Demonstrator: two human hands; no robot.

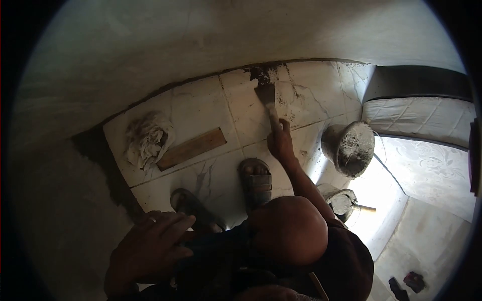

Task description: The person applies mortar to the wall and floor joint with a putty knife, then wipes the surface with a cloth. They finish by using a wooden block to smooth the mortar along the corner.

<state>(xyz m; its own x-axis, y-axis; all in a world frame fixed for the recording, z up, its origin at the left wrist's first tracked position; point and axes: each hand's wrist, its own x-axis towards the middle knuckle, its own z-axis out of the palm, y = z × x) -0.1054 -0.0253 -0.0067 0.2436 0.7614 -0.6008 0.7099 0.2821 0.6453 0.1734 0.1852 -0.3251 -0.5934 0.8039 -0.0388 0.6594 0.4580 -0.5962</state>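
My right hand (282,143) is closed around the handle of a scraper (266,95) with a wide flat blade. The blade's tip lies at the edge of a dark, crumbly patch (262,74) on the pale tiled floor (251,111), close to the foot of the wall. My left hand (155,241), with a ring on one finger, has its fingers stretched out and holds nothing I can see. It is near my left leg, in shadow. My bare right knee (288,231) rises between my body and the floor.
A wooden board (193,148) and a crumpled whitish cloth or sack (149,141) lie on the tiles left of my sandalled feet (255,183). Right of my arm stand a mortar-caked bucket (334,143) and a second container (344,204) with a handle sticking out. The wall (201,40) curves ahead.
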